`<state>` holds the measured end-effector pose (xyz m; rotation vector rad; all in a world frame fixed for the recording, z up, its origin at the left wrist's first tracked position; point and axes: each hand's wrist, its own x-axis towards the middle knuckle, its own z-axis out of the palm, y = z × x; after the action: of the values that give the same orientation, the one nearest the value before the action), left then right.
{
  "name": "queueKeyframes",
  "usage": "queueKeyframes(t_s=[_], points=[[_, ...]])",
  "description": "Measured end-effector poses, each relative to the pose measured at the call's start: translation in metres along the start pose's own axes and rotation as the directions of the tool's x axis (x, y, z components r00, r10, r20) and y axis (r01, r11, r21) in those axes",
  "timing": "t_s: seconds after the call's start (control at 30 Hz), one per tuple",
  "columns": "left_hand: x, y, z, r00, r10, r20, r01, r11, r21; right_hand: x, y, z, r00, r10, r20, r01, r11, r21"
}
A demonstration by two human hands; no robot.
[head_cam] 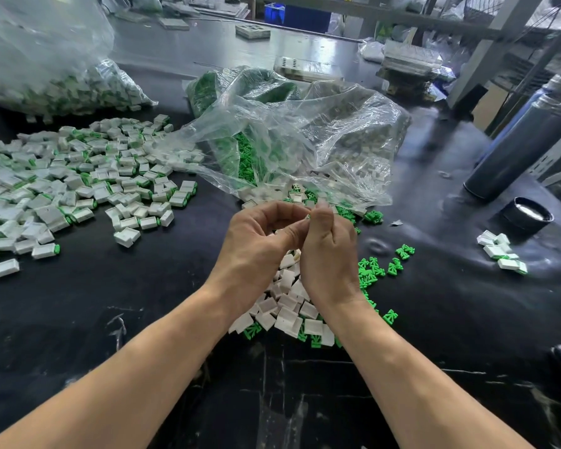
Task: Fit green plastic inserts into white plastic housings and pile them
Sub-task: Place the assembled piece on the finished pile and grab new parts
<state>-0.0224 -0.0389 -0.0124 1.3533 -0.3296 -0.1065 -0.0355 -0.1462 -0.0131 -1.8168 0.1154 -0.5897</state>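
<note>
You work at a black, glossy counter (434,319) that reflects the light and shows white scratches near your arms. Your left hand (259,244) and your right hand (329,251) meet above the middle of it, fingers curled and tips pressed together around a small piece; only a sliver of white and green shows between them, so what exactly each hand grips I cannot tell. Under your wrists lies a heap of white housings (289,303), with loose green inserts (373,267) scattered just beside it on the right. On the left spreads a wide pile of assembled pieces (78,186), white with green ends. Behind your hands an open clear bag (289,137) holds more green and white parts, and a bigger filled bag (46,69) sits at the far left. A dark cylinder flask (518,144) stands on the right, its black cap (528,217) near it. Metal shelving (486,43) and a blue bin (274,12) fill the background.
</note>
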Motion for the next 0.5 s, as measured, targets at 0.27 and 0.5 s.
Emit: queueKeyframes(t_s=[0.27,0.5], points=[[-0.0005,-0.0001,0.0002,1.0,-0.005,-0.009,0.005,1.0,0.023,0.0009,0.0047,0.0002,1.0,-0.032,-0.001,0.031,0.999,-0.033],[0.0015,0.0038,0.0011,1.0,-0.011,-0.017,0.011,1.0,0.013,0.0008,0.0022,-0.0009,0.998,0.045,0.032,-0.045,0.999,0.01]])
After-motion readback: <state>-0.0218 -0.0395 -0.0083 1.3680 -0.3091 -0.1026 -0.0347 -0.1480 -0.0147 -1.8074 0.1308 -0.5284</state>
